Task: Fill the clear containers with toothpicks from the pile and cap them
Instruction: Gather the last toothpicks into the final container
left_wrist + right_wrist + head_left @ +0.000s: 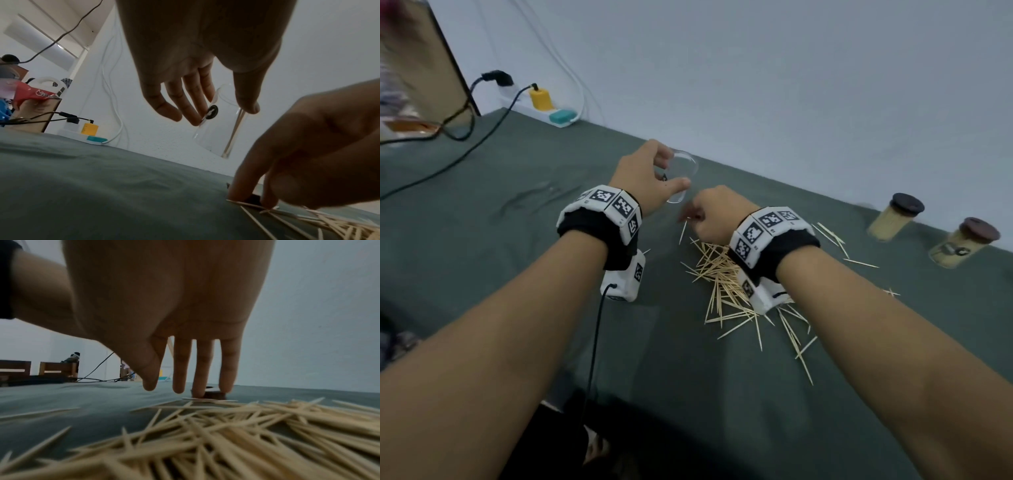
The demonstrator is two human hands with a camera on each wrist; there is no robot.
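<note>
My left hand grips a clear container tilted above the green table, thumb on one side and fingers on the other. In the left wrist view the clear container has a few toothpicks inside and a black round sticker. My right hand reaches down just beyond the toothpick pile, its straight fingers touching the cloth at a small dark round thing, maybe a cap. The pile spreads under my right wrist.
Two toothpick-filled containers with dark caps stand at the far right by the wall. A white power strip with plugs and a black cable lies at the back left beside a box. Stray toothpicks lie right of the pile.
</note>
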